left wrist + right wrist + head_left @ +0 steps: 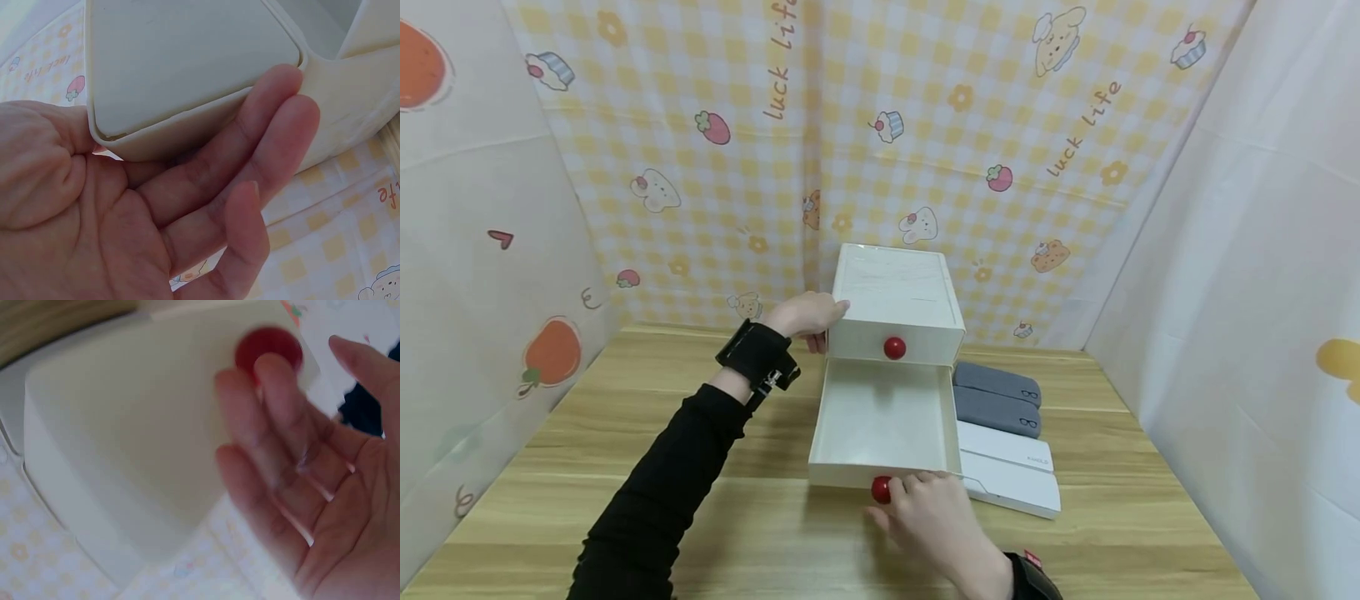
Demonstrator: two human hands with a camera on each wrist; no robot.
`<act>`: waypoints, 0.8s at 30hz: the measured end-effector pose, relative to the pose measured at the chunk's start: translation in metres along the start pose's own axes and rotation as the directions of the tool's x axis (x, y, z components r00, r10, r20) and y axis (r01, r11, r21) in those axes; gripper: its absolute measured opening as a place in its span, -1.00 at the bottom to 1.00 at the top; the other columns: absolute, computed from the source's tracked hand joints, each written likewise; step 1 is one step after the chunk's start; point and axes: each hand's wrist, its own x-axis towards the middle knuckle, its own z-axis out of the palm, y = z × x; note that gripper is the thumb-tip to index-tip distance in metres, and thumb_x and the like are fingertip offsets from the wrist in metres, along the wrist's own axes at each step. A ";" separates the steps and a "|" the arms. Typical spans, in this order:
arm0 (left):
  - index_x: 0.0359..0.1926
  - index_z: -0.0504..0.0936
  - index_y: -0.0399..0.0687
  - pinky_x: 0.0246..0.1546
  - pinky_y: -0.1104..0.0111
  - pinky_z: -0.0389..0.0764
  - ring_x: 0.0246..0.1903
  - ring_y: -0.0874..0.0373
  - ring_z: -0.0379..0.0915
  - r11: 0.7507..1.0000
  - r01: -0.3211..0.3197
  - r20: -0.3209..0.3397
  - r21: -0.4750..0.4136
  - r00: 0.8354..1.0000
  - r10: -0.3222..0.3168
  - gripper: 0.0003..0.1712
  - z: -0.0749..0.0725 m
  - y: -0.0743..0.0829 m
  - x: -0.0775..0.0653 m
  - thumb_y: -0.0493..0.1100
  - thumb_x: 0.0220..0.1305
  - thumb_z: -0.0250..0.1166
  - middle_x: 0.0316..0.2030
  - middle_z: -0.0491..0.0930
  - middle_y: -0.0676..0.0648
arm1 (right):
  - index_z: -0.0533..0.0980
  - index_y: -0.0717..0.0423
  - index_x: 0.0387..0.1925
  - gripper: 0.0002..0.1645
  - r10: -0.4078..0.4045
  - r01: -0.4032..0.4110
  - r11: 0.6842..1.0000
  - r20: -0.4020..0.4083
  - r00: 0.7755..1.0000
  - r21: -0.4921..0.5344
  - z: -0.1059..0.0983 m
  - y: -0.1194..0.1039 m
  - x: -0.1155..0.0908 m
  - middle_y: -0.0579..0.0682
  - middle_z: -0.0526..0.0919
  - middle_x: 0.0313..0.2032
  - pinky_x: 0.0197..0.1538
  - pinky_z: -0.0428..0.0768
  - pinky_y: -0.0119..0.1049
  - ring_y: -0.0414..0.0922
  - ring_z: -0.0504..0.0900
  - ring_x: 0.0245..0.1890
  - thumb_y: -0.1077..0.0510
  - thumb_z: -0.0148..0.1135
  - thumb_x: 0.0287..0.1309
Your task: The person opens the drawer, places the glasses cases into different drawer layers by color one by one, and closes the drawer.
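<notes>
A white two-drawer box stands on the table, its upper drawer closed with a red knob on the front. The lower drawer is pulled far out, and its inside looks bare. At the box's upper left edge my left hand holds on, thumb on top and fingers along the side. The left wrist view shows those fingers against the side wall. My right hand is at the lower red knob. In the right wrist view its fingertips overlap the knob, with the thumb well apart.
Right of the drawer lie grey glasses cases and, nearer the front, white flat boxes. A yellow checked cloth hangs behind the box. White printed cloths flank the wooden table.
</notes>
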 end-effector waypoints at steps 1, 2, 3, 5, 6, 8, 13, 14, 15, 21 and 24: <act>0.08 0.50 -0.40 -0.33 0.29 0.58 -0.43 -0.04 0.66 1.000 0.003 0.002 -0.006 1.000 -0.003 -0.31 0.000 0.000 0.000 0.09 0.50 -0.32 -0.60 0.66 -0.13 | 0.40 -0.09 -0.77 -0.47 -0.047 0.048 0.998 -0.050 0.998 0.029 -0.001 0.006 0.000 -0.26 0.51 -0.76 -0.67 0.27 -0.49 -0.31 0.43 -0.76 -0.31 0.25 0.02; 0.08 0.50 -0.40 -0.37 0.32 0.56 -0.42 -0.05 0.66 1.000 0.003 0.003 -0.003 1.000 -0.003 -0.31 0.000 0.000 0.000 0.09 0.50 -0.33 -0.60 0.66 -0.13 | 0.38 -0.10 -0.77 -0.49 -0.095 0.101 0.994 -0.110 0.989 0.050 -0.002 0.012 0.001 -0.27 0.48 -0.78 -0.67 0.25 -0.50 -0.33 0.39 -0.78 -0.26 0.22 0.08; 0.08 0.50 -0.39 -0.40 0.35 0.54 -0.41 -0.05 0.66 1.000 0.005 0.003 -0.002 1.000 -0.005 -0.31 0.000 0.001 0.000 0.09 0.50 -0.33 -0.59 0.66 -0.13 | 0.36 -0.11 -0.77 -0.51 -0.140 0.153 0.986 -0.166 0.976 0.068 -0.003 0.019 0.001 -0.28 0.43 -0.80 -0.67 0.22 -0.52 -0.34 0.33 -0.79 -0.20 0.17 0.15; 0.08 0.50 -0.38 -0.45 0.41 0.49 -0.39 -0.06 0.67 1.000 0.013 0.003 0.001 1.000 -0.013 -0.31 0.000 0.002 -0.001 0.10 0.50 -0.33 -0.58 0.67 -0.13 | 0.32 -0.12 -0.79 -0.50 -0.197 0.227 0.969 -0.249 0.948 0.096 -0.004 0.035 0.002 -0.29 0.30 -0.82 -0.65 0.11 -0.55 -0.36 0.21 -0.81 -0.09 0.03 0.27; 0.08 0.50 -0.38 -0.46 0.42 0.47 -0.38 -0.06 0.67 1.000 0.016 0.003 0.004 1.000 -0.016 -0.31 0.000 0.002 -0.001 0.10 0.50 -0.34 -0.58 0.67 -0.13 | 0.31 -0.12 -0.79 -0.48 -0.206 0.242 0.964 -0.275 0.939 0.106 -0.003 0.044 0.001 -0.29 0.25 -0.83 -0.65 0.10 -0.56 -0.37 0.18 -0.80 -0.06 -0.05 0.33; 0.07 0.51 -0.37 -0.45 0.42 0.48 -0.38 -0.06 0.67 1.000 0.020 0.001 0.012 1.000 -0.020 -0.31 -0.001 0.003 -0.001 0.10 0.50 -0.34 -0.58 0.67 -0.13 | 0.29 -0.12 -0.78 -0.44 -0.184 0.229 0.965 -0.291 0.939 0.129 -0.002 0.060 -0.002 -0.29 0.20 -0.82 -0.64 0.06 -0.56 -0.37 0.13 -0.80 -0.04 -0.17 0.39; 0.07 0.51 -0.39 -0.43 0.41 0.53 -0.43 -0.05 0.67 1.000 0.010 -0.006 0.010 1.000 -0.010 -0.32 0.000 0.003 0.001 0.09 0.50 -0.33 -0.63 0.65 -0.11 | 0.40 -0.08 -0.72 -0.45 -0.032 0.090 0.968 -0.242 0.970 0.234 0.008 0.097 -0.018 -0.28 0.37 -0.79 -0.63 0.13 -0.58 -0.38 0.25 -0.79 -0.09 -0.13 0.41; 0.06 0.51 -0.40 -0.43 0.40 0.54 -0.44 -0.04 0.67 1.000 0.008 -0.008 0.008 1.000 -0.008 -0.32 0.000 0.003 0.002 0.08 0.50 -0.32 -0.64 0.65 -0.11 | 0.43 -0.07 -0.69 -0.50 0.001 0.056 0.963 -0.210 0.978 0.262 0.011 0.103 -0.022 -0.28 0.41 -0.77 -0.63 0.15 -0.59 -0.39 0.27 -0.78 -0.08 -0.05 0.38; 0.06 0.51 -0.40 -0.43 0.40 0.55 -0.45 -0.04 0.67 1.000 0.008 -0.009 0.008 1.000 -0.008 -0.32 0.000 0.003 0.002 0.08 0.50 -0.32 -0.65 0.65 -0.10 | 0.45 -0.07 -0.67 -0.56 0.036 0.013 0.957 -0.162 0.986 0.289 0.014 0.108 -0.025 -0.28 0.43 -0.75 -0.62 0.16 -0.60 -0.41 0.28 -0.76 -0.07 0.04 0.34; 0.03 0.53 -0.40 -0.34 0.35 0.60 -0.45 -0.04 0.67 1.000 0.014 -0.018 0.015 1.000 -0.014 -0.32 0.001 0.002 0.002 0.08 0.51 -0.32 -0.67 0.63 -0.08 | 0.58 -0.04 -0.43 -0.80 0.204 -0.336 0.883 0.378 0.903 0.327 0.027 0.125 -0.041 -0.24 0.53 -0.55 -0.50 0.30 -0.52 -0.39 0.38 -0.57 -0.05 0.34 0.04; 0.03 0.53 -0.39 -0.20 0.27 0.60 -0.53 0.02 0.64 1.000 -0.003 -0.021 0.028 1.000 0.004 -0.32 0.002 0.002 0.002 0.08 0.51 -0.33 -0.67 0.62 -0.07 | 0.61 0.00 -0.36 -0.78 0.211 -0.419 0.851 0.524 0.825 0.317 0.036 0.126 -0.047 -0.21 0.58 -0.47 -0.43 0.39 -0.46 -0.35 0.46 -0.49 -0.06 0.32 0.07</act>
